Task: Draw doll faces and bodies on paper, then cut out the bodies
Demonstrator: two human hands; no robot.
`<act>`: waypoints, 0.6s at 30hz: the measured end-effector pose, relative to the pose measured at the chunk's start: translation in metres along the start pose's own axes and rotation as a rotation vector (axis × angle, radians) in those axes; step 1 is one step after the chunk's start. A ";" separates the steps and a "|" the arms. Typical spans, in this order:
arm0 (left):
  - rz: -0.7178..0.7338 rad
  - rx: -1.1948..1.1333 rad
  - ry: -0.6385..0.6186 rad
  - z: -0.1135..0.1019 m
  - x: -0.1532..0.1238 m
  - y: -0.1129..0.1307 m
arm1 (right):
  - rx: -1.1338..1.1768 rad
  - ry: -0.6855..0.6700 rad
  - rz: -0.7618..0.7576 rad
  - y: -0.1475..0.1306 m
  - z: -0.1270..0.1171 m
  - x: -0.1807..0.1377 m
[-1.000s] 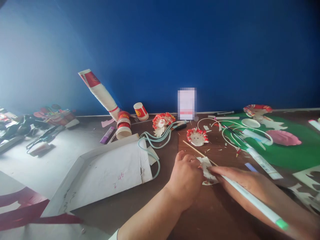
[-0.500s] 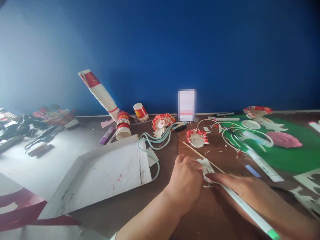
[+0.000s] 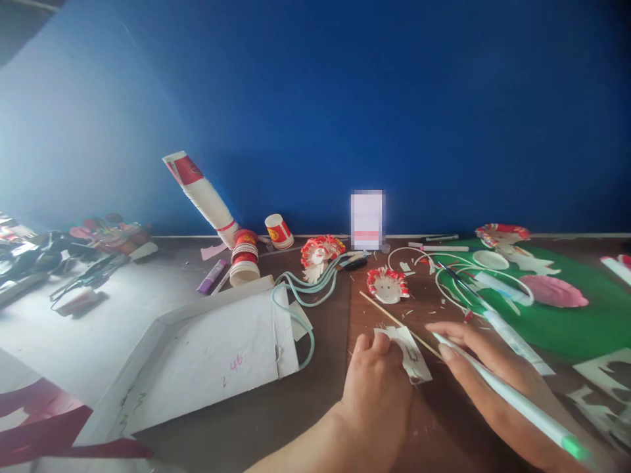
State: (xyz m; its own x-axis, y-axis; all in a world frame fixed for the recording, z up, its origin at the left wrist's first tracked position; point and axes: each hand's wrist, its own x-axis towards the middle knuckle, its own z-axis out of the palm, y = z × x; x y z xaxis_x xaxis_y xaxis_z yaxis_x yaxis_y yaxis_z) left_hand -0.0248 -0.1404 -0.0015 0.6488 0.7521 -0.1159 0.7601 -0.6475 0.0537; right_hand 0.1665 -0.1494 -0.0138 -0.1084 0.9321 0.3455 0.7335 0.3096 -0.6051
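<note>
My left hand is closed, its curled fingers pressing the edge of a small white paper piece onto the brown table. Dark drawn lines show on that paper. My right hand grips a slim white marker with a green end. The marker's tip sits to the right of the paper, apart from it. A thin wooden stick lies slantwise just behind the paper. Behind the stick is a cut paper-cup shape with a red-and-white curled rim and small marks like a face.
A white box lid lies left, with a pale blue cable beside it. Stacked paper cups lean at the back. On the right, a green round mat bears a pink piece, and a marker lies across its edge.
My right hand has drawn the marker away from the paper, up and to the right. More of the paper shows now. My left hand stays on it, slightly lower in view.
</note>
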 end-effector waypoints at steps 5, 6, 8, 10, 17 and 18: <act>-0.021 0.046 -0.007 0.005 0.002 0.005 | 0.096 -0.005 0.098 -0.001 0.011 -0.004; -0.030 0.043 0.001 0.006 0.002 0.006 | 0.106 0.000 0.097 0.000 0.013 -0.004; -0.057 0.018 0.007 0.008 0.001 0.006 | 0.121 -0.013 0.069 0.001 0.015 -0.004; -0.096 -0.009 0.002 0.008 -0.001 0.006 | 0.118 -0.028 0.042 0.003 0.016 -0.004; -0.217 -0.153 0.055 0.005 -0.009 0.005 | 0.150 0.019 0.086 0.006 0.018 -0.002; -0.222 -0.163 0.063 0.006 -0.010 0.004 | 0.165 0.040 0.108 0.006 0.017 -0.001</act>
State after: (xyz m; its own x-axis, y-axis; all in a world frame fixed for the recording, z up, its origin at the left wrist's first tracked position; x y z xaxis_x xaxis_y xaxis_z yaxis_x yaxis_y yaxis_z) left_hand -0.0280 -0.1513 -0.0061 0.4631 0.8826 -0.0812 0.8760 -0.4419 0.1933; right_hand 0.1596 -0.1449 -0.0304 -0.0060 0.9546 0.2979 0.6192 0.2375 -0.7484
